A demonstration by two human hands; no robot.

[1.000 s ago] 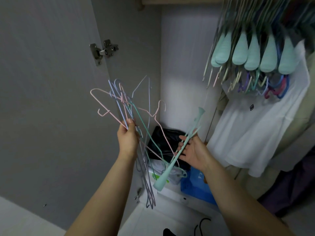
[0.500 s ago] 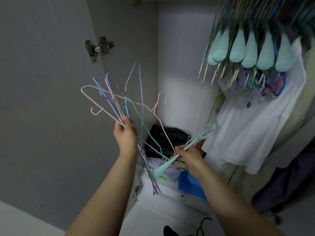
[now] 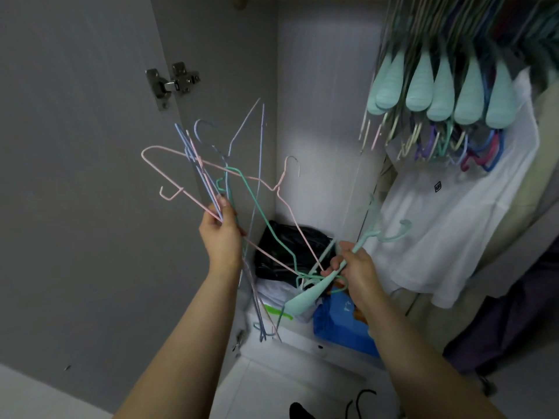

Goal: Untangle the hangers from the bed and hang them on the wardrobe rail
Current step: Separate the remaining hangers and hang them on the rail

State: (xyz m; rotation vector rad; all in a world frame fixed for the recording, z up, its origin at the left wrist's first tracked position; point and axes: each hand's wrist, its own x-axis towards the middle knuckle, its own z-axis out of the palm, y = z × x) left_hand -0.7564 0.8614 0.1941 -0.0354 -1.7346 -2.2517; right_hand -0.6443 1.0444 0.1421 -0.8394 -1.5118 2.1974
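Observation:
My left hand [image 3: 222, 237] grips a tangled bunch of thin wire hangers [image 3: 211, 176] in pink, blue and green, held up in front of the open wardrobe. My right hand [image 3: 352, 266] is closed on a thick mint plastic hanger [image 3: 311, 294], whose wide shoulder end points down-left and whose hook [image 3: 399, 229] points up-right. A green and a pink wire hanger run from the bunch down to my right hand. Several mint hangers [image 3: 444, 95] hang from the rail, which is out of frame above.
The grey wardrobe door [image 3: 75, 176] with its metal hinge [image 3: 172, 83] stands open on the left. A white T-shirt [image 3: 453, 222] hangs at right. On the wardrobe floor lie a black bag [image 3: 290, 246] and a blue bag [image 3: 341, 325].
My right hand has lowered and tipped the mint hanger from near-upright toward the right, hook now aimed at the T-shirt. My left hand has stayed raised with the wire bunch.

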